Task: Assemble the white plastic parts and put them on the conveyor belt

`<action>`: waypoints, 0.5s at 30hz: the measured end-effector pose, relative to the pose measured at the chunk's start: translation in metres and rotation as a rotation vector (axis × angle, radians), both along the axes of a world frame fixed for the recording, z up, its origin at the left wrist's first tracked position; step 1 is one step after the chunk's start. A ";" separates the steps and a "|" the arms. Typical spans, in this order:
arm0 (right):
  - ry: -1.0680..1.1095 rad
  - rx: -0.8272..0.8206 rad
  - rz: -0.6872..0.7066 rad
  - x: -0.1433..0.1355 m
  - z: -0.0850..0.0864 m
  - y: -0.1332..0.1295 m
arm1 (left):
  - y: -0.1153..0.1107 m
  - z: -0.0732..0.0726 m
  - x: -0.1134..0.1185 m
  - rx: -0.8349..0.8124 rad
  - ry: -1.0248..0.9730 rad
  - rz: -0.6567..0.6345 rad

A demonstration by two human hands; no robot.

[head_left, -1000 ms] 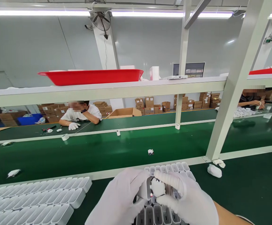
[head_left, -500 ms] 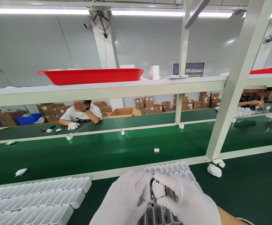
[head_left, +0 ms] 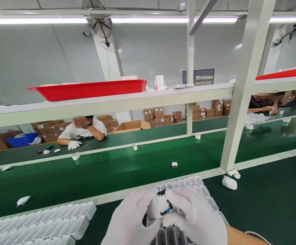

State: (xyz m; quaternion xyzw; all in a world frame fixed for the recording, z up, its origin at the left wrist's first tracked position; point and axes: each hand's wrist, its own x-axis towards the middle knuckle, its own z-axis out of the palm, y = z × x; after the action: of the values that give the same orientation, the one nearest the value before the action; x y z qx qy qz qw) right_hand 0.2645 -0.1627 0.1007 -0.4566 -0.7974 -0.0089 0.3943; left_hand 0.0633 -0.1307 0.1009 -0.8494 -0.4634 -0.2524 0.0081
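Both hands wear white gloves and meet at the bottom centre. My left hand (head_left: 135, 217) is closed round a white plastic housing (head_left: 153, 208), its open end turned to the right. My right hand (head_left: 196, 214) pinches a small white part (head_left: 162, 203) with dark edges and a bit of blue, at the mouth of the housing. Whether the part sits inside the housing is hidden by the fingers. Below and behind the hands stand rows of open white housings (head_left: 205, 190).
More rows of white housings (head_left: 79, 226) lie at the lower left. A green belt (head_left: 107, 173) crosses ahead, carrying small parts. A slanted post (head_left: 239, 102) stands to the right, near a white bundle (head_left: 229, 182). Overhead a shelf holds a red tray (head_left: 91, 90). Two people sit beyond the belt.
The view has shifted and tilted slightly. Between my hands, the small white part has turned and now shows a blue bit; it sits closer against the housing.
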 end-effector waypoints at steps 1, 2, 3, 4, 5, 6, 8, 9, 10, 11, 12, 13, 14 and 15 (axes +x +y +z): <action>-0.003 -0.002 0.009 0.000 -0.001 -0.001 | 0.000 -0.002 0.000 0.019 -0.010 -0.001; -0.009 -0.043 0.009 -0.001 -0.002 -0.001 | 0.001 -0.003 -0.001 0.039 -0.019 -0.007; -0.020 -0.105 0.008 -0.001 -0.002 -0.002 | 0.001 -0.005 -0.001 0.057 -0.029 -0.017; -0.032 -0.173 0.007 -0.002 -0.001 -0.003 | 0.002 -0.006 -0.002 0.076 -0.041 -0.028; -0.046 -0.244 0.005 -0.002 0.000 -0.003 | 0.003 -0.008 -0.002 0.094 -0.053 -0.037; -0.062 -0.308 0.007 -0.003 0.002 -0.003 | 0.004 -0.010 -0.003 0.111 -0.062 -0.045; -0.095 -0.392 0.025 -0.004 0.007 -0.003 | 0.006 -0.016 -0.005 0.155 -0.073 -0.075; -0.104 -0.412 0.030 -0.004 0.008 -0.003 | 0.007 -0.019 -0.006 0.180 -0.075 -0.098; -0.111 -0.426 0.030 -0.005 0.010 -0.003 | 0.008 -0.022 -0.007 0.202 -0.077 -0.118; -0.115 -0.439 0.023 -0.005 0.011 -0.003 | 0.009 -0.026 -0.006 0.216 -0.083 -0.129; -0.115 -0.453 0.010 -0.006 0.012 -0.004 | 0.009 -0.029 -0.005 0.222 -0.095 -0.130; -0.112 -0.472 0.001 -0.007 0.012 -0.005 | 0.008 -0.032 -0.002 0.216 -0.110 -0.120; -0.102 -0.486 -0.008 -0.008 0.011 -0.006 | 0.008 -0.033 0.001 0.194 -0.125 -0.102; -0.077 -0.488 -0.025 -0.010 0.011 -0.007 | 0.006 -0.034 0.005 0.156 -0.139 -0.083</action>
State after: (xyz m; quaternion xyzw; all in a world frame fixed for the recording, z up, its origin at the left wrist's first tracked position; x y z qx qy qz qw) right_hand 0.2546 -0.1697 0.1117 -0.5475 -0.7847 0.1615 0.2416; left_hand 0.0686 -0.1242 0.0671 -0.8451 -0.4061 -0.3463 0.0317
